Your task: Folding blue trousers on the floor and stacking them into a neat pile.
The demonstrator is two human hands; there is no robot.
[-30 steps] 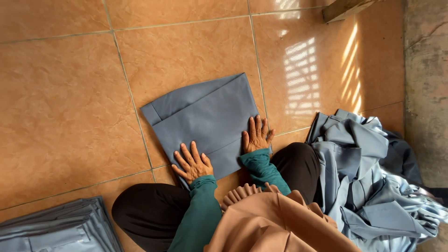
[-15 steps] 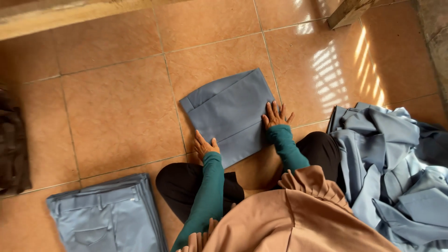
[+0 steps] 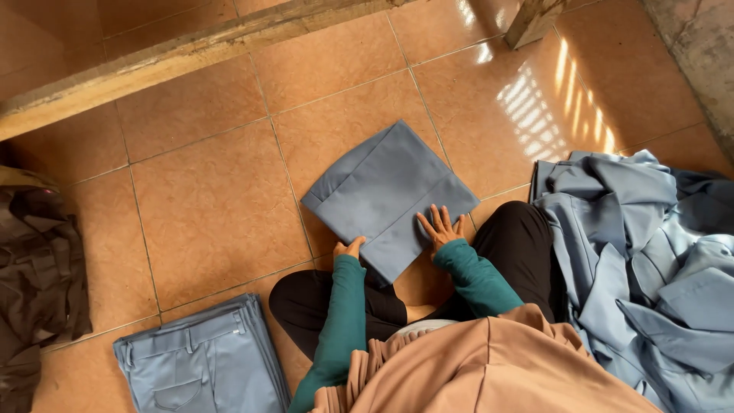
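The grey-blue cloth (image 3: 386, 200) is folded square; the right hand (image 3: 441, 231) lies flat on it, the left hand (image 3: 351, 248) grips its corner (a big unfolded pile (image 3: 650, 260) waits).

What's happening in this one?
A person sits on a tiled floor with a folded grey-blue garment lying flat in front of them. The right hand lies flat on its near edge, fingers spread; the left hand grips its near corner. A neat stack of folded trousers lies to the person's left, and a loose heap of blue clothes to their right.
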